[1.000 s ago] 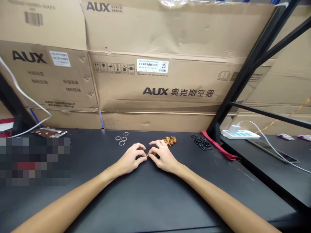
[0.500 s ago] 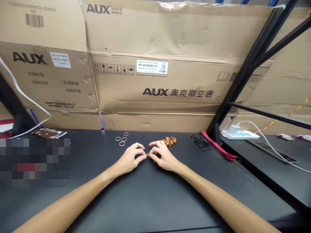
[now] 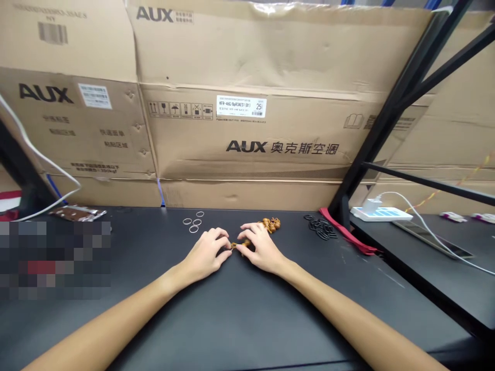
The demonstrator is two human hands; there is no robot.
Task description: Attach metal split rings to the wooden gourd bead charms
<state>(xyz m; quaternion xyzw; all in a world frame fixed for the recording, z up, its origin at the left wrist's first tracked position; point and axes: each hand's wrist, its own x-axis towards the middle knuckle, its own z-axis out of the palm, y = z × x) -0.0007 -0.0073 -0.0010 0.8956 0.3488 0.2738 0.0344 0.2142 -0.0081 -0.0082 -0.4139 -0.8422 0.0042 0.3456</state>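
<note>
My left hand [image 3: 211, 253] and my right hand [image 3: 260, 246] meet over the black table, fingertips a small gap apart. Across that gap runs a thin brown cord [image 3: 233, 246], pinched at its left end between my left thumb and fingers. My right thumb and fingers close on its other side, where a small brown wooden bead-like piece [image 3: 246, 242] shows, partly covered. Just behind my right hand lies a pile of brown wooden bead-like pieces [image 3: 271, 224] with cords. Several silver metal rings [image 3: 187, 221] lie flat beyond my left hand.
Several black oval loops [image 3: 323, 229] are heaped at the right, beside a red strap [image 3: 348, 235]. A brown packet [image 3: 77, 212] lies far left, near a blurred-out patch. Cardboard [image 3: 240, 62] walls the back. A white power strip [image 3: 381, 214] sits past the black frame.
My fingertips have shifted slightly on the cord, and more of the brown cord shows between my hands. The pale bit at my left fingertips no longer shows clearly.
</note>
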